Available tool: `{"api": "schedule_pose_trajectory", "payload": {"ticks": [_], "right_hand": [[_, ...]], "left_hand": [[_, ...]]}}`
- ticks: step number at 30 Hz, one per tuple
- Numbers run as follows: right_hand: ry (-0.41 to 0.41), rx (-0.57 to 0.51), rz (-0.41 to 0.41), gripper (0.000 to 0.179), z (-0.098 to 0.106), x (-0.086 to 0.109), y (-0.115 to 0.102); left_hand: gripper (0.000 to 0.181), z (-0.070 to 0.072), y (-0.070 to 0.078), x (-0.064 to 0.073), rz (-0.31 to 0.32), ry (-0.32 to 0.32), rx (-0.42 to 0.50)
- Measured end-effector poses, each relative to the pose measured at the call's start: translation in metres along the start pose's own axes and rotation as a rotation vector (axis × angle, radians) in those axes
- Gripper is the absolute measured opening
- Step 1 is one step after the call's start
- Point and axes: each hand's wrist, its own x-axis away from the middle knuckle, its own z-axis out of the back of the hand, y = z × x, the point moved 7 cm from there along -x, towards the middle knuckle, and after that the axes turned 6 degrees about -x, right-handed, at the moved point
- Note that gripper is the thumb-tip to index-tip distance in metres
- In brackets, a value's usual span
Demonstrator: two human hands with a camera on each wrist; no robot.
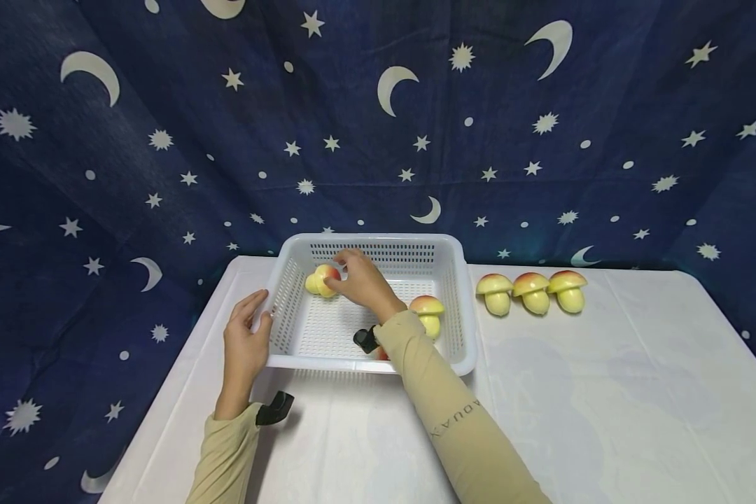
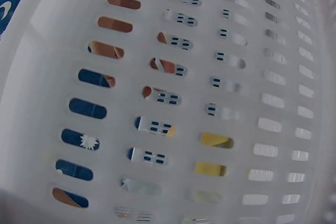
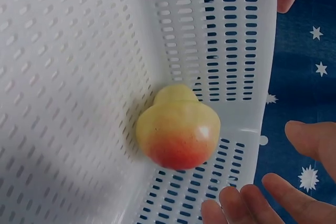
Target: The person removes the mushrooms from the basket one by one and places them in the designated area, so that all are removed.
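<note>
A white plastic basket (image 1: 372, 365) with slotted walls stands on the table. In its far left corner lies a toy mushroom (image 3: 178, 129) with a yellow stem and a red-yellow cap. My right hand (image 1: 367, 283) reaches over it, and in the right wrist view its thumb and fingers (image 3: 241, 203) are spread apart with a gap to the mushroom. Outside the basket's left wall, my left hand (image 1: 247, 343) has its fingers extended, thumb at the rim. The left wrist view is filled by the slotted wall (image 2: 47, 77).
A second mushroom (image 1: 428, 315) lies at the basket's right side; a third (image 1: 382, 353) is mostly hidden by my right sleeve. Three more mushrooms (image 1: 534, 294) form a row on the white-covered table (image 1: 605, 392) right of the basket. A dark blue star-and-moon cloth (image 1: 353, 105) hangs behind.
</note>
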Motion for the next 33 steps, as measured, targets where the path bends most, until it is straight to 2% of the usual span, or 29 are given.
{"api": "schedule_pose_trajectory", "payload": {"ticks": [13, 33], "right_hand": [[-0.025, -0.011, -0.024, 0.043, -0.016, -0.011, -0.002], [-0.041, 0.120, -0.106, 0.057, -0.034, -0.028, 0.005]], "left_hand": [[0.042, 0.000, 0.000, 0.000, 0.015, -0.008, -0.023], [0.042, 0.000, 0.002, 0.000, 0.013, -0.005, -0.028]]}}
